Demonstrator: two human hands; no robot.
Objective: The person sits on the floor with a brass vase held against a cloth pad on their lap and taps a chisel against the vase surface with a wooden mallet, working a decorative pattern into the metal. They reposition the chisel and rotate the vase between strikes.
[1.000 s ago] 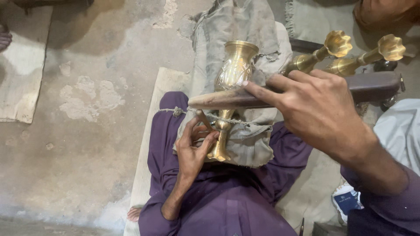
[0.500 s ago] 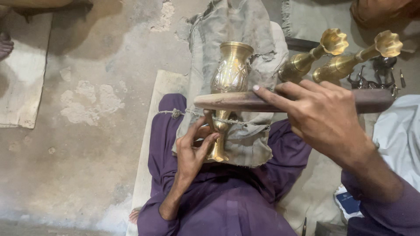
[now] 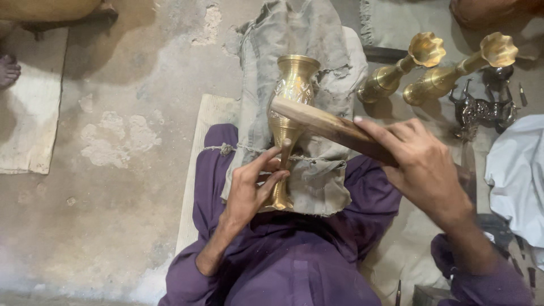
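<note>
A brass vase (image 3: 290,107) with engraved bands lies on a grey cloth (image 3: 317,170) across my lap. My left hand (image 3: 252,190) pinches a thin chisel-like tool (image 3: 285,154) upright against the vase's narrow stem, near its foot. My right hand (image 3: 422,164) grips a wooden mallet stick (image 3: 326,126), whose far end is over the vase body just above the tool. A cord (image 3: 238,148) runs across the cloth.
Two brass vases with scalloped mouths (image 3: 422,51) (image 3: 493,51) lie at the upper right beside a dark metal figurine (image 3: 481,110). A white cloth (image 3: 518,175) is at the right edge. A mat (image 3: 28,113) and another person's foot (image 3: 8,71) are at the left on the concrete floor.
The wooden stick has swung from nearly level to angled down, its end dropping toward the tool. My right hand has moved down and nearer.
</note>
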